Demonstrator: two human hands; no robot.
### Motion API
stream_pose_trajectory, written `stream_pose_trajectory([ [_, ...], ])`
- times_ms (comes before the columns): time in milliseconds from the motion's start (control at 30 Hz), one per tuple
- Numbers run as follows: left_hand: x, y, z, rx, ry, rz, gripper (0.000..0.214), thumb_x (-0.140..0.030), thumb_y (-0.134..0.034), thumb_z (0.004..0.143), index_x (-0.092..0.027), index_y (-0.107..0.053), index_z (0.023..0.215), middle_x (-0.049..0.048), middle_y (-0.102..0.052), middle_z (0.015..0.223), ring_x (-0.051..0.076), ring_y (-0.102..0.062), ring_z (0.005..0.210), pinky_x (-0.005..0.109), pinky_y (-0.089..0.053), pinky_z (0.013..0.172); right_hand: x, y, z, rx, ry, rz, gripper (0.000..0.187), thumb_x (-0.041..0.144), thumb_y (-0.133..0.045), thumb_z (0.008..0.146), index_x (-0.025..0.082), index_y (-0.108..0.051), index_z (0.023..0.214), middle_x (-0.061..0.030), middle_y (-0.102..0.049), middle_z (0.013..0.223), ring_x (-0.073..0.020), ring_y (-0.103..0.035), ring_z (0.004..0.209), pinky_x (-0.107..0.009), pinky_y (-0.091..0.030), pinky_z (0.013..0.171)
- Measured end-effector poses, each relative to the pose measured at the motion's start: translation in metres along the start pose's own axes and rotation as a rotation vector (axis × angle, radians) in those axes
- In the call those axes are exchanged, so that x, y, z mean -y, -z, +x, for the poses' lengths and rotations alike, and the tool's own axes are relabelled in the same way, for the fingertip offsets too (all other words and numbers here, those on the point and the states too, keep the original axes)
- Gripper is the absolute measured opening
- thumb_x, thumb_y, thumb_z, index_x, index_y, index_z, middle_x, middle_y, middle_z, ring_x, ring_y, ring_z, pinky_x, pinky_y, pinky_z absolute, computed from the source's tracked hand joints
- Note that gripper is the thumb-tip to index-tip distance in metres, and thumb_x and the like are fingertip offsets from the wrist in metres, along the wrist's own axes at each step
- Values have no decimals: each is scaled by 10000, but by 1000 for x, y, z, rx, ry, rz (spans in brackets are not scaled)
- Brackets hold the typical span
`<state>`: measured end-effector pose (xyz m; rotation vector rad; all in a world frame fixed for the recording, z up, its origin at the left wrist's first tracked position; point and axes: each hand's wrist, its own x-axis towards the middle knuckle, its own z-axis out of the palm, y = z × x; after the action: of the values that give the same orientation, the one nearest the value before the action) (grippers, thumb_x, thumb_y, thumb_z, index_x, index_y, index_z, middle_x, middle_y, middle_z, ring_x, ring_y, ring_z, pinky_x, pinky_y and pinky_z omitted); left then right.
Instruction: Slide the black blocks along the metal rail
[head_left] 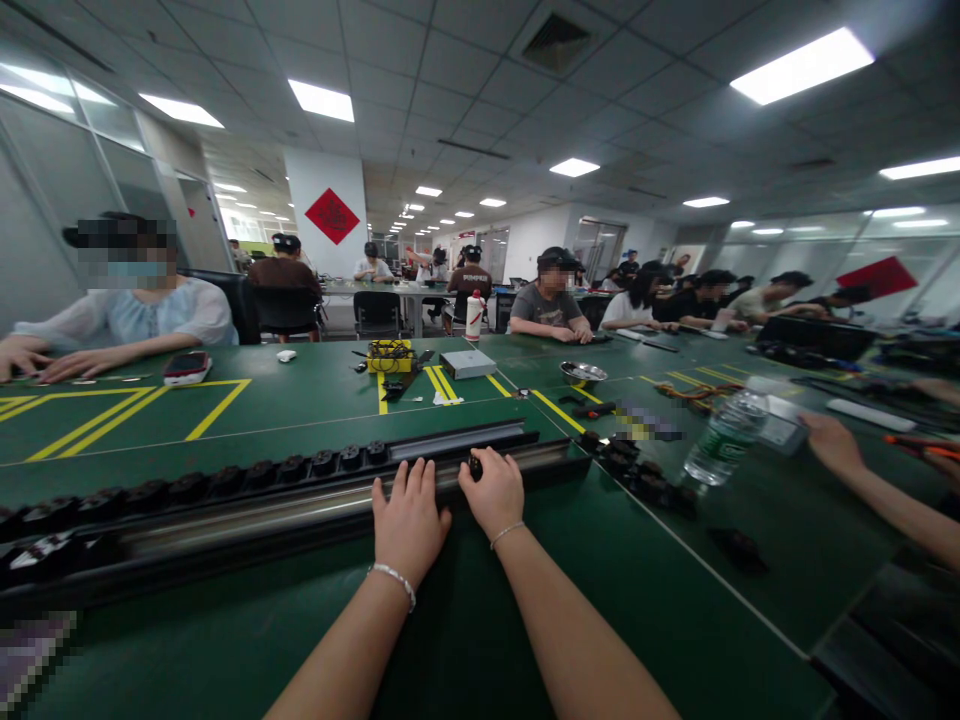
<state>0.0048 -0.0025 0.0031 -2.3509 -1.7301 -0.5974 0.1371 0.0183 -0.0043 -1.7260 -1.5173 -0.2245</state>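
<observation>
Bare forearms [341,640] reach in over the green tabletop [463,650], ending at two hands on a long black near channel [285,512]. The left hand [411,522] lies palm down with its grip loose, fingers extended across the channel, apparently holding nothing. The right hand [496,495] has its grip nearly closed, thumb and fingers bent around a small black piece [475,466] just above the channel; how firmly it is pinched I cannot tell.

Just beyond, a far channel [469,440] runs alongside, with a row of round black parts [292,468] along its left stretch.

With so little of the small black piece showing past the fingertips, it could slip if the pinch relaxes, dropping into the channel or onto the tabletop. Too much weight from the left hand might skid or tip the near channel; a shove forward could press it into its neighbour and jostle the row. To the right, a plastic bottle [727,435] stands close to loose black parts [637,470] and a co-worker's hand [834,445]; a careless sweep of that arm could topple the bottle among them.
</observation>
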Motion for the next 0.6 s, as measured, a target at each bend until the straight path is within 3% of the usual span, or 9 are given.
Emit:
stream_pose_trajectory([
  [600, 0, 1, 0, 2, 6, 5, 614, -332, -444, 747, -186, -345, 1335, 94, -380, 1405, 269, -267, 1309, 557, -132, 1050, 1, 0, 0, 14, -15, -19, 281, 285, -486, 781, 179, -616, 1007, -76, -656, 1036, -212, -522, 1094, -375, -250, 1004],
])
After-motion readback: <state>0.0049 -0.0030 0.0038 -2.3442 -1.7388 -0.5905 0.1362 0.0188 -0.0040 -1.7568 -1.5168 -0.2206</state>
